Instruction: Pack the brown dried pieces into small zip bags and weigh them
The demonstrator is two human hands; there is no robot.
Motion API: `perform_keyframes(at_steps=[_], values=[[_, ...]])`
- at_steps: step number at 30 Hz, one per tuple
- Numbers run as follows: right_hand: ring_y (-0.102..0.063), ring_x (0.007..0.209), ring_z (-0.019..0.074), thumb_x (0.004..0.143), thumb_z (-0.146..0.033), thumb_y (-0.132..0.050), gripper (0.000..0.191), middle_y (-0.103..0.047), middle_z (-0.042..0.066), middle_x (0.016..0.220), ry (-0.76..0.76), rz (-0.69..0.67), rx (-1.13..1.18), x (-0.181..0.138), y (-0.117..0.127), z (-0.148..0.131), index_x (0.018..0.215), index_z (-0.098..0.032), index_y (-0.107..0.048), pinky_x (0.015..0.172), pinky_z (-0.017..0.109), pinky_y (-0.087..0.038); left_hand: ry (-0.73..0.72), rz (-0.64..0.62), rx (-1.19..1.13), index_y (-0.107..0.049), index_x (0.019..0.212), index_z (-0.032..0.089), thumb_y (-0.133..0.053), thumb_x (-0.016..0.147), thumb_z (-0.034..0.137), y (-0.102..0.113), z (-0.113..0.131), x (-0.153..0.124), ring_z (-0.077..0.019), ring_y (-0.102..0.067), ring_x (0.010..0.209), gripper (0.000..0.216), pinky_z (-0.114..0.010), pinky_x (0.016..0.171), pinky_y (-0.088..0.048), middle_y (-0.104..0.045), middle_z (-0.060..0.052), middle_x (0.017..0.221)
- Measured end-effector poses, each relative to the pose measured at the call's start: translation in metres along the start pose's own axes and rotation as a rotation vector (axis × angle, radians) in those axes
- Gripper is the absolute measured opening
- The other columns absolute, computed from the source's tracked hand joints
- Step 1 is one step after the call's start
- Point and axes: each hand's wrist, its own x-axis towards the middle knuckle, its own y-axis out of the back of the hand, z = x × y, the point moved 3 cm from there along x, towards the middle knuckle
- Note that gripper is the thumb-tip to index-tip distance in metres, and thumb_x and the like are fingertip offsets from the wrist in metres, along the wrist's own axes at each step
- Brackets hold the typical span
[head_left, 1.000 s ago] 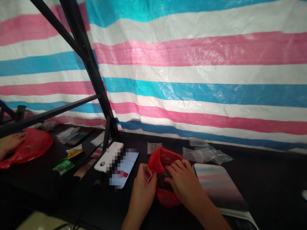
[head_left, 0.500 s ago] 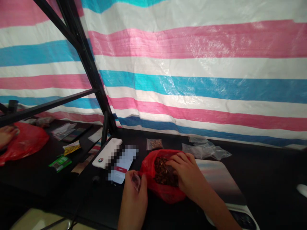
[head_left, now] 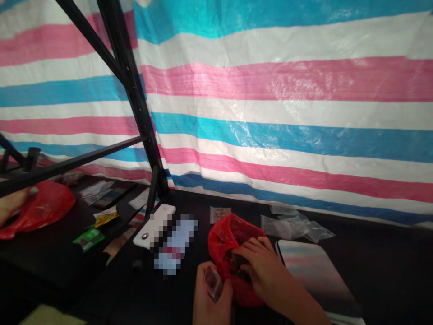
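A red plastic bag [head_left: 216,232] stands on the black table with its mouth spread, holding loose dried brown bits [head_left: 233,266]. My right hand [head_left: 259,264] reaches into it from the right, fingers curled together down among the bits; the fingertips are partly hidden. Beside the bag's near left side, my left hand [head_left: 211,293] is closed around a small clear zip bag [head_left: 213,282], whose mouth gapes upward between thumb and fingers. Behind the red bag lies a filled small bag [head_left: 220,214] of similar brown bits.
Flat clear bags [head_left: 294,225] lie at the back. A kitchen scale [head_left: 318,271] is right of my right arm. Leftward are a white phone [head_left: 154,228], a blurred-out screen [head_left: 176,246], green packet [head_left: 88,238] and black frame [head_left: 144,122]. Another person's hand [head_left: 13,203] touches another red bag.
The view has tilted up, so the table sits lower. My left hand has come nearer the red bag, the zip bag's mouth looking wider. My right fingers are deeper among the bits.
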Motion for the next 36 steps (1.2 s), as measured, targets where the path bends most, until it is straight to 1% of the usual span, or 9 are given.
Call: perform_keyframes(at_steps=[3, 6, 11, 13, 17, 23, 28, 32, 36], values=[[-0.056, 0.103, 0.0200, 0.079, 0.000, -0.050, 0.048, -0.072, 0.001, 0.107, -0.018, 0.029, 0.055, -0.001, 0.000, 0.003, 0.112, -0.028, -0.072, 0.095, 0.035, -0.033, -0.027, -0.075, -0.030, -0.050, 0.087, 0.023, -0.063, 0.081, 0.033, 0.001, 0.008, 0.003, -0.0157, -0.061, 0.072, 0.017, -0.026, 0.068, -0.052, -0.058, 0.001, 0.077], [-0.054, 0.104, 0.0221, 0.084, -0.004, -0.049, 0.042, -0.071, 0.003, 0.105, -0.087, 0.071, 0.070, 0.000, 0.001, 0.006, 0.112, -0.027, -0.072, 0.094, 0.035, -0.037, -0.073, -0.121, 0.083, -0.053, 0.094, 0.023, -0.059, 0.086, 0.035, 0.012, 0.019, 0.008, -0.0178, -0.063, 0.078, 0.017, -0.029, 0.073, -0.054, -0.062, -0.001, 0.083], [-0.054, 0.108, 0.0261, 0.090, -0.012, -0.050, 0.037, -0.070, 0.006, 0.110, -0.162, 0.057, 0.074, 0.002, 0.011, 0.012, 0.119, -0.025, -0.070, 0.100, 0.042, -0.038, -0.237, -0.010, 0.402, -0.058, 0.102, 0.020, -0.062, 0.086, 0.042, 0.034, 0.035, 0.011, -0.0207, -0.064, 0.082, 0.027, -0.033, 0.078, -0.052, -0.064, -0.005, 0.093], [-0.055, 0.111, 0.0269, 0.090, -0.016, -0.051, 0.036, -0.070, 0.007, 0.114, -0.155, 0.039, 0.138, 0.000, 0.018, 0.013, 0.121, -0.025, -0.069, 0.102, 0.043, -0.040, -0.255, -0.033, 0.457, -0.059, 0.100, 0.021, -0.057, 0.090, 0.041, 0.028, 0.043, 0.010, -0.0203, -0.063, 0.082, 0.023, -0.033, 0.078, -0.051, -0.064, -0.004, 0.092], [-0.057, 0.117, 0.0261, 0.093, -0.022, -0.053, 0.033, -0.068, 0.006, 0.123, -0.089, 0.036, 0.352, -0.002, 0.029, 0.009, 0.123, -0.026, -0.065, 0.106, 0.043, -0.042, -0.218, -0.228, 0.530, -0.059, 0.094, 0.023, -0.056, 0.091, 0.033, 0.001, 0.058, 0.013, -0.0190, -0.063, 0.076, 0.011, -0.029, 0.072, -0.048, -0.063, 0.000, 0.082], [-0.062, 0.113, 0.0230, 0.092, -0.022, -0.060, 0.025, -0.066, 0.006, 0.119, 0.076, 0.117, 0.435, 0.000, 0.038, -0.010, 0.116, -0.025, -0.067, 0.103, 0.038, -0.047, -0.321, -0.358, 0.492, -0.060, 0.106, 0.022, -0.060, 0.090, 0.030, -0.021, 0.072, 0.029, -0.0235, -0.066, 0.096, 0.018, -0.033, 0.082, -0.049, -0.068, -0.006, 0.104], [-0.060, 0.117, 0.0213, 0.094, -0.016, -0.057, 0.031, -0.062, 0.006, 0.126, 0.166, 0.230, 0.269, -0.001, 0.037, -0.012, 0.119, -0.029, -0.069, 0.105, 0.036, -0.046, -0.298, -0.440, 0.411, -0.061, 0.107, 0.021, -0.061, 0.085, 0.018, -0.029, 0.069, 0.034, -0.0223, -0.067, 0.097, 0.022, -0.032, 0.085, -0.050, -0.070, -0.005, 0.106], [-0.059, 0.120, 0.0187, 0.096, -0.012, -0.052, 0.039, -0.061, 0.004, 0.128, 0.194, 0.199, 0.274, -0.002, 0.036, -0.015, 0.127, -0.033, -0.066, 0.105, 0.032, -0.046, -0.261, -0.434, 0.363, -0.062, 0.107, 0.022, -0.060, 0.086, 0.021, -0.029, 0.057, 0.035, -0.0211, -0.069, 0.094, 0.021, -0.031, 0.083, -0.052, -0.072, -0.004, 0.104], [-0.063, 0.110, 0.0173, 0.090, -0.009, -0.061, 0.044, -0.066, 0.001, 0.121, 0.138, 0.155, 0.244, -0.002, 0.035, -0.020, 0.126, -0.033, -0.065, 0.098, 0.030, -0.050, -0.319, -0.364, 0.416, -0.061, 0.113, 0.021, -0.065, 0.083, 0.024, -0.021, 0.042, 0.034, -0.0226, -0.069, 0.096, 0.030, -0.033, 0.086, -0.053, -0.072, -0.006, 0.107]])
